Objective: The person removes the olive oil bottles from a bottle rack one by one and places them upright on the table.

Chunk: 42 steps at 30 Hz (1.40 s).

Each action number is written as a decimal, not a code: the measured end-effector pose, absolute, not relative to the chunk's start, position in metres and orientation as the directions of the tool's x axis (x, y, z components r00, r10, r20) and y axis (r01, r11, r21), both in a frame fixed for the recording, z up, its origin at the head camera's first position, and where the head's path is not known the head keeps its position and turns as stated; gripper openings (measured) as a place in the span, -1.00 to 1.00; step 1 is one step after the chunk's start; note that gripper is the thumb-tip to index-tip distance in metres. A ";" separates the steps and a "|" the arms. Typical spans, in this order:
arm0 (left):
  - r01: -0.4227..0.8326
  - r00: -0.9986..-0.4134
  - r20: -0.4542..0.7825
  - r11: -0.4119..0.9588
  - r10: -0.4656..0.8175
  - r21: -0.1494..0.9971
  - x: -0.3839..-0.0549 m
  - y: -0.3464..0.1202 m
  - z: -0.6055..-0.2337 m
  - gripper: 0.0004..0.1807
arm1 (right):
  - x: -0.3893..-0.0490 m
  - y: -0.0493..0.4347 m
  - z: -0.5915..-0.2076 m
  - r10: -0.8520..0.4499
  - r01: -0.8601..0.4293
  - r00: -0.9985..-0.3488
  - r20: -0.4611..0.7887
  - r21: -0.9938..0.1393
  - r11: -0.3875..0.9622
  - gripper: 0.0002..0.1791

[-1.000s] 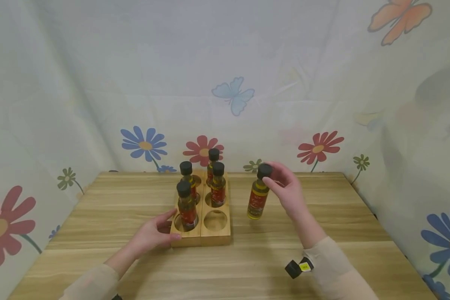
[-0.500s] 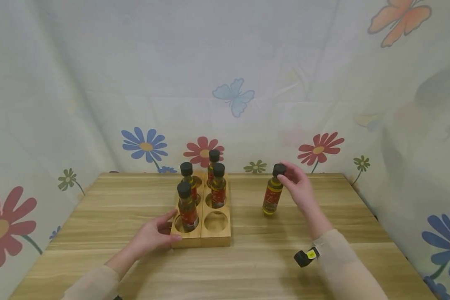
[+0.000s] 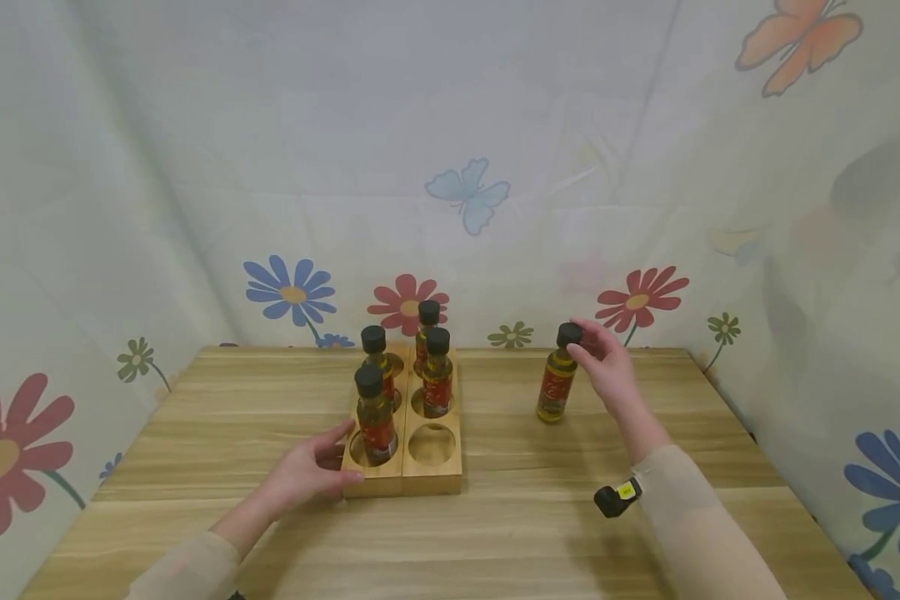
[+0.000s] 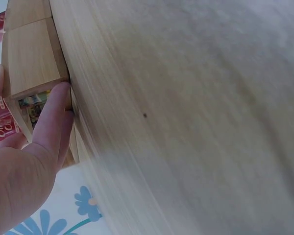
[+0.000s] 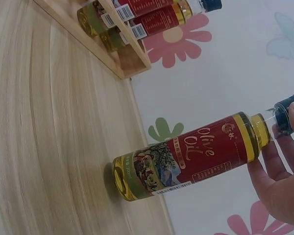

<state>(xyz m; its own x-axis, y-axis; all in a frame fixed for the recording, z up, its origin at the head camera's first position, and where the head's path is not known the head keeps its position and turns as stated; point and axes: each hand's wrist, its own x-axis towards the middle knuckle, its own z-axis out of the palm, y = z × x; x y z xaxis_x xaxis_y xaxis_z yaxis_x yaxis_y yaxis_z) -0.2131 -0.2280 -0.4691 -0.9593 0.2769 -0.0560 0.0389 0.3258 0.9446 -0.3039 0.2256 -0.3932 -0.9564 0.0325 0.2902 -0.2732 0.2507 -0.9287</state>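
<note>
Gripping, with the right hand (image 3: pixel 607 367), the round black cap (image 3: pixel 569 334) of a slim, clear, red-labelled bottle of yellow olive oil (image 3: pixel 556 387), well apart from the rack, toward the far right corner of the pale wood-grain tabletop (image 3: pixel 495 542). Cannot tell whether touching the tabletop or just above; leaning slightly right in the head view, true tilt uncertain. Resting the left hand (image 3: pixel 300 475), fingers extended, against the near left corner of a light wooden two-row rack (image 3: pixel 432 484), apparently to steady it. Judged step: handling one bottle away from the rack; unclear whether setting down or lifting. Probably calls next for squaring the base and keeping the cap pinched until stable. Note four matching black-capped bottles (image 3: pixel 377 429) standing in the rack, and a round hole (image 3: pixel 432 444) in full view at its near right corner. Could catch on those tall caps in any pass over the rack. Note also, beyond the tabletop's far edge, a white cloth backdrop (image 3: pixel 300 192) printed with flowers and butterflies.
</note>
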 end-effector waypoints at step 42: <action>0.098 -0.955 -0.021 0.384 0.294 0.918 -0.212 -0.230 -0.466 0.00 | -0.297 0.242 -0.409 0.024 -0.279 -0.956 0.293 -0.929 0.241 -0.42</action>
<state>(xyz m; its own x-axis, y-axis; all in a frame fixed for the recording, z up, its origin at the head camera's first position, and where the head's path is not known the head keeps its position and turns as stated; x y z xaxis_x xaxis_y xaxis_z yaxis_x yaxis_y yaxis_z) -0.2118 -0.2300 -0.4664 -0.9555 0.2944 -0.0210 0.0981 0.3842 0.9180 -0.2967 0.2418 -0.4088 -0.9558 0.0238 0.2930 -0.2790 0.2413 -0.9295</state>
